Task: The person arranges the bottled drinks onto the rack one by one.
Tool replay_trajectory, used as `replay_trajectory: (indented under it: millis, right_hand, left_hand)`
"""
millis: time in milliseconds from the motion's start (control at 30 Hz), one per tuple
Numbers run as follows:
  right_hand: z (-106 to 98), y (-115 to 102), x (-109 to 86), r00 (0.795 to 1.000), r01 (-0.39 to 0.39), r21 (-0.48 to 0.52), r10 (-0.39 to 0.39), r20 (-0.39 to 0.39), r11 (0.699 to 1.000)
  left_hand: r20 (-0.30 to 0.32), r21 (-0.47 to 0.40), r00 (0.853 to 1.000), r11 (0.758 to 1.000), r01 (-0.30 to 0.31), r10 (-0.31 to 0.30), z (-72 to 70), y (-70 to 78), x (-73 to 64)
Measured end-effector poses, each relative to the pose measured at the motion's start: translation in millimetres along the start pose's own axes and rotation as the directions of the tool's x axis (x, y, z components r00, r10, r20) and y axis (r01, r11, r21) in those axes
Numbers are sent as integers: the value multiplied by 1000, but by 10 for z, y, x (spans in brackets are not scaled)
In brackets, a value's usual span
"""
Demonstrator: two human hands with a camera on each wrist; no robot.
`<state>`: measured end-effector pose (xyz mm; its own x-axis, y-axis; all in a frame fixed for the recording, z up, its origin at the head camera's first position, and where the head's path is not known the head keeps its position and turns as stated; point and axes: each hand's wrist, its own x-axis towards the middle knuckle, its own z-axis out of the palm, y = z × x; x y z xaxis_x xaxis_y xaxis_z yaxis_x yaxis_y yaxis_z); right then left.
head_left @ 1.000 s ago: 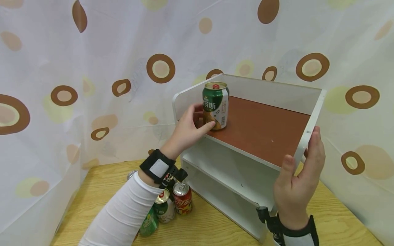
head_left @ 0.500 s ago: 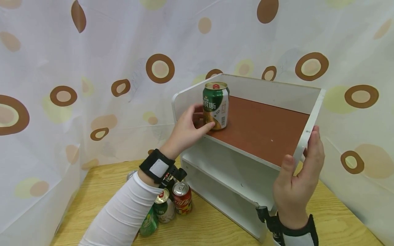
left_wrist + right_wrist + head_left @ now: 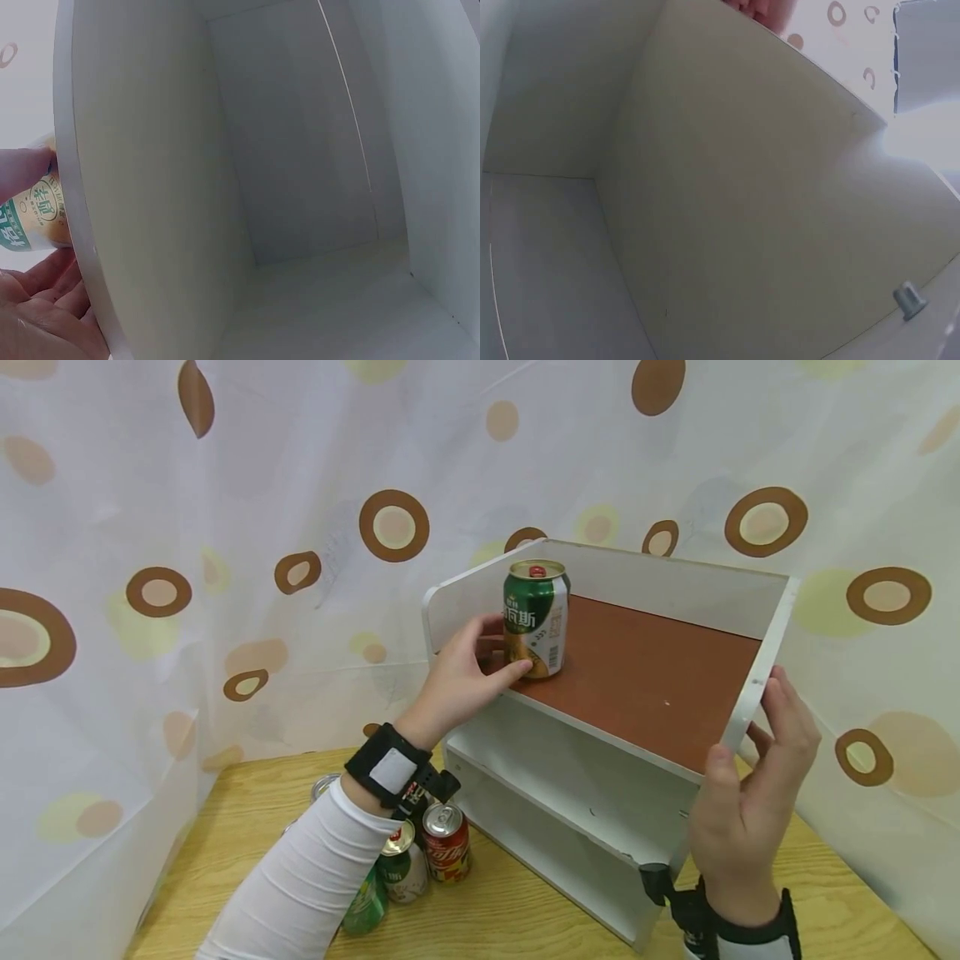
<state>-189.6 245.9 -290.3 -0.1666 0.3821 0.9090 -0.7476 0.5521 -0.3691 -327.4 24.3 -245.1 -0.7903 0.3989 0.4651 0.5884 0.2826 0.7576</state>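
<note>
A green, white and gold drink can stands upright at the front left of the small shelf unit's brown top board. My left hand holds it low down, thumb in front and fingers around the far side. In the left wrist view, the can and left hand are partly hidden by a white board. My right hand is at the unit's right side panel, its fingertips by the outer face and its thumb near the front edge. Whether it touches the panel is unclear.
Below the top board, the white unit has two open compartments. Left of it on the wooden table stand a red can, another green-and-white can and a green can or bottle, partly behind my sleeve. A patterned curtain hangs behind.
The can and my left hand have shifted slightly to the right along the top board. My right hand has moved a little right, away from the panel's front edge.
</note>
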Motion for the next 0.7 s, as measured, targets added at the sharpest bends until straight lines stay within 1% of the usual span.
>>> replay_trajectory:
  millis: [233, 467, 700]
  right_hand:
    - [-15, 0, 1, 1000, -7, 25, 7, 4, 1000]
    - [-28, 4, -18, 1000, -17, 33, 16, 26, 999]
    - [-21, 1, -21, 999, -14, 25, 14, 31, 1000]
  left_hand:
    - [35, 2, 999, 1000, -26, 26, 35, 40, 5]
    - [47, 34, 997, 998, -59, 57, 92, 91, -10]
    - [65, 41, 994, 995, -87, 85, 166, 128, -3]
